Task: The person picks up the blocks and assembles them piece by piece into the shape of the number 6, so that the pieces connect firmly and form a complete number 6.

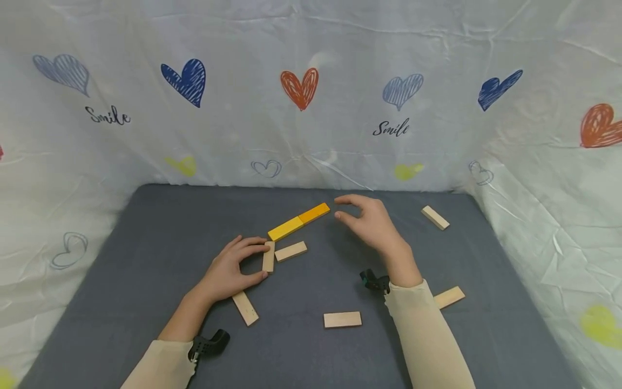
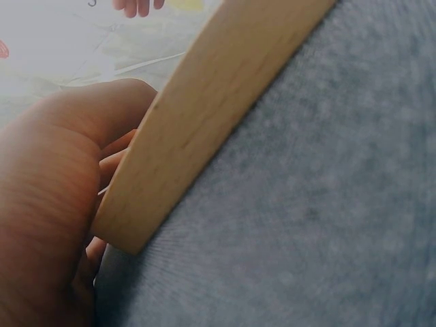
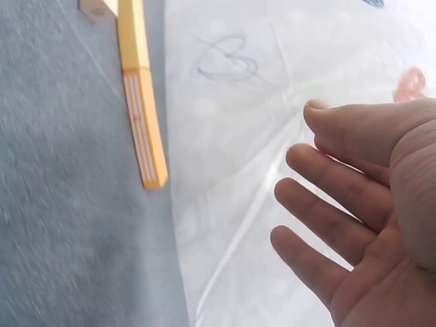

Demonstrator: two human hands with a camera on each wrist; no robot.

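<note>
Six pale-wood rectangular blocks [image 1: 342,320]; one yellow block [image 1: 285,228], one orange block [image 1: 314,213] end to end with it. Left hand [image 1: 225,273] pinches one pale block [image 1: 269,257] just beside the yellow block's left end; contact unclear. Right hand [image 1: 373,224], fingers parted, right of the yellow block, past the orange. Cream sleeve [image 1: 431,335] partly hides another pale block.

Left hand [image 1: 223,273]: pinching, nearer the left edge of the surface [image 1: 291,356]
Right hand [image 1: 375,222]: near far edge, thumb and fingers parted
</note>
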